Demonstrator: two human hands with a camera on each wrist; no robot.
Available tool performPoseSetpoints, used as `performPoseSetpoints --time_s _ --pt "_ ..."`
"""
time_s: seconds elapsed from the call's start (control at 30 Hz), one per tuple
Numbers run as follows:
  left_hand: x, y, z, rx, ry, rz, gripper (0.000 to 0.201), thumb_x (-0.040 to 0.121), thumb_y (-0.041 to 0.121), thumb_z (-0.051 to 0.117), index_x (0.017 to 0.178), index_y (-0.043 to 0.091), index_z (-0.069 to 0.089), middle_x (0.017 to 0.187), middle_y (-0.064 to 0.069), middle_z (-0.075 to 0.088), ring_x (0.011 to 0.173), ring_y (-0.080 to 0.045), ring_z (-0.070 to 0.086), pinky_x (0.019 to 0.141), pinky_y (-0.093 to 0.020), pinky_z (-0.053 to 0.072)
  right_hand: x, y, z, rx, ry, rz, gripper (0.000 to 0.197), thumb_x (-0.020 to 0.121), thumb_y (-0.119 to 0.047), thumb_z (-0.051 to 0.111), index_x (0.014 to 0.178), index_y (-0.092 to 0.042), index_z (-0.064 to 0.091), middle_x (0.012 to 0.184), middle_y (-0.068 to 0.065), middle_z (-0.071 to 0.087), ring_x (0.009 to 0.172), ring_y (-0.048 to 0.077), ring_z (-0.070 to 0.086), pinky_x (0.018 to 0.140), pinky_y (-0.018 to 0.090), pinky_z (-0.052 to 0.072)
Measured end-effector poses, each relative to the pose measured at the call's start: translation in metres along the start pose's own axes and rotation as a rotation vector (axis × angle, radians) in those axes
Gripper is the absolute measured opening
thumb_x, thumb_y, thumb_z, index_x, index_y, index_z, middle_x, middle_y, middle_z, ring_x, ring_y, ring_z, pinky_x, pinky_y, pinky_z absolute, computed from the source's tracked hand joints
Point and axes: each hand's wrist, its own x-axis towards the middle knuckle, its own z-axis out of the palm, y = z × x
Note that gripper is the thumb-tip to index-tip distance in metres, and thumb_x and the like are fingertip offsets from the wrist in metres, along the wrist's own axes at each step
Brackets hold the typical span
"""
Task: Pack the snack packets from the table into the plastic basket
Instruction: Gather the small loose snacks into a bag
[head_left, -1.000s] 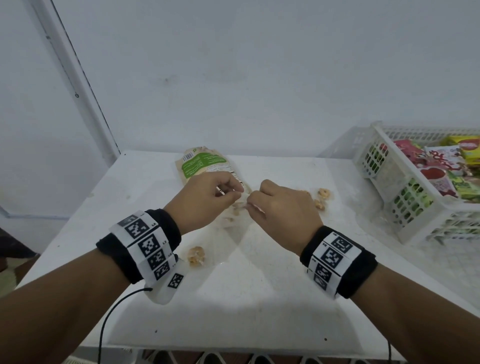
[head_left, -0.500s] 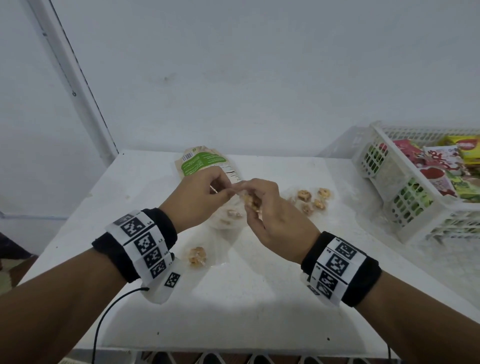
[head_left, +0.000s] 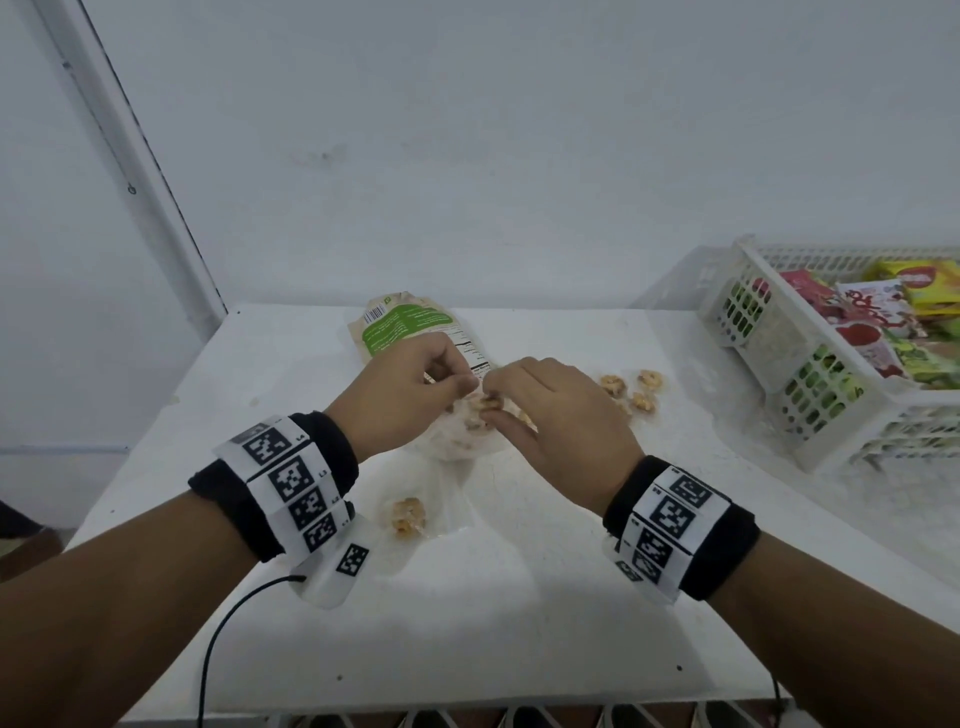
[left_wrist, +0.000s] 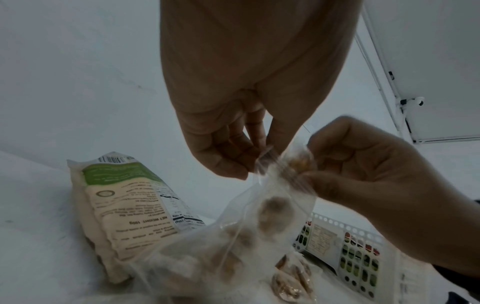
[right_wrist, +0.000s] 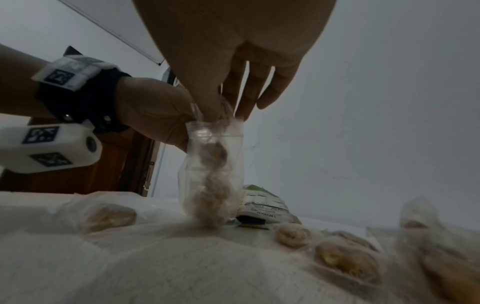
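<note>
My left hand (head_left: 460, 385) pinches the rim of a clear plastic bag (head_left: 460, 441) and holds its mouth up off the table; the pinch shows plainly in the left wrist view (left_wrist: 262, 162). My right hand (head_left: 492, 404) pinches a small brown snack piece (left_wrist: 300, 164) at the bag's mouth. Several brown pieces lie inside the clear bag (right_wrist: 215, 181). A green-labelled snack packet (head_left: 402, 325) lies flat just behind my hands. The white plastic basket (head_left: 779, 384) stands at the right and holds several coloured packets.
Small wrapped snack pieces (head_left: 631, 387) lie right of my hands, and one more piece (head_left: 408, 517) lies near my left wrist. The white table (head_left: 493, 623) ends at a front edge close to me. A white wall rises behind.
My right hand has turned palm down and brought the snack piece down to the bag's mouth. The left hand kept its hold on the bag.
</note>
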Motion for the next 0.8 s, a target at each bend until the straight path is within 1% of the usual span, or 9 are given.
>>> performPoseSetpoints --time_s 0.07,0.2,0.27,0.33,0.4,0.47,0.57,0.7,0.8 --pt "0.001 0.000 -0.001 0.004 -0.023 0.005 0.010 0.095 0.017 0.069 0.090 0.009 0.066 0.079 -0.001 0.068 0.065 -0.008 0.066 0.061 -0.015 0.048 -0.002 0.001 0.003 -0.066 -0.035 -0.008 0.006 0.098 -0.027 0.064 0.100 -0.021 0.066 0.098 -0.006 0.066 0.084 0.023 0.058 0.076 0.042 0.049" --pt "0.004 -0.002 -0.004 -0.050 -0.072 0.006 0.010 0.096 0.017 0.069 0.091 0.008 0.065 0.073 0.004 0.064 0.061 -0.006 0.063 0.058 -0.016 0.046 -0.007 -0.004 0.004 -0.128 -0.067 0.001 0.033 0.096 -0.053 0.064 0.097 -0.022 0.074 0.114 0.001 0.062 0.103 0.025 0.057 0.088 0.038 0.046" --pt "0.007 -0.004 -0.006 -0.068 -0.078 0.002 0.011 0.096 0.019 0.069 0.092 0.009 0.065 0.074 0.004 0.064 0.062 -0.008 0.064 0.062 -0.021 0.050 -0.009 -0.005 0.005 -0.157 -0.113 0.011 0.043 0.091 -0.062 0.064 0.101 -0.021 0.075 0.121 0.006 0.058 0.111 0.027 0.054 0.092 0.040 0.045" --pt "0.008 -0.006 -0.007 -0.081 -0.084 0.003 0.012 0.095 0.020 0.070 0.092 0.009 0.065 0.076 0.003 0.065 0.065 -0.010 0.065 0.066 -0.027 0.052 -0.010 -0.003 0.007 -0.203 -0.128 0.024 0.033 0.089 -0.053 0.070 0.099 -0.022 0.075 0.121 0.007 0.057 0.108 0.028 0.053 0.088 0.043 0.048" --pt "0.008 -0.005 -0.009 -0.069 -0.083 0.024 0.011 0.095 0.020 0.070 0.093 0.011 0.065 0.079 0.003 0.065 0.064 -0.007 0.062 0.064 -0.022 0.050 -0.010 0.001 0.009 -0.217 -0.085 0.062 0.020 0.089 -0.041 0.075 0.093 -0.021 0.074 0.114 0.005 0.059 0.098 0.025 0.053 0.079 0.042 0.049" --pt "0.008 -0.003 -0.012 -0.034 -0.083 0.058 0.008 0.094 0.021 0.071 0.095 0.015 0.065 0.083 0.005 0.063 0.062 -0.003 0.056 0.059 -0.016 0.045 -0.006 0.003 0.008 -0.203 -0.013 0.122 0.019 0.089 -0.039 0.076 0.091 -0.021 0.073 0.106 0.001 0.058 0.089 0.022 0.053 0.072 0.036 0.046" --pt "0.010 -0.004 -0.017 0.050 -0.091 0.066 0.008 0.093 0.024 0.070 0.096 0.022 0.063 0.084 0.012 0.060 0.060 0.001 0.052 0.055 -0.012 0.041 -0.001 0.001 0.005 -0.141 0.066 0.180 0.017 0.088 -0.035 0.079 0.094 -0.020 0.071 0.101 -0.001 0.055 0.086 0.019 0.055 0.070 0.031 0.044" --pt "0.013 -0.008 -0.021 0.091 -0.091 0.064 0.004 0.095 0.021 0.068 0.092 0.023 0.064 0.087 0.011 0.062 0.064 0.004 0.053 0.061 -0.010 0.042 -0.001 0.001 0.004 -0.139 0.065 0.109 0.018 0.089 -0.021 0.078 0.106 -0.019 0.073 0.101 0.002 0.055 0.087 0.021 0.054 0.070 0.033 0.046" --pt "0.015 -0.006 -0.018 0.090 -0.086 0.078 0.004 0.095 0.018 0.067 0.092 0.020 0.066 0.086 0.011 0.063 0.066 0.006 0.054 0.063 -0.008 0.042 -0.001 0.004 0.006 -0.160 0.031 0.075 0.007 0.092 -0.027 0.075 0.093 -0.020 0.075 0.099 0.002 0.055 0.085 0.022 0.052 0.068 0.037 0.044"
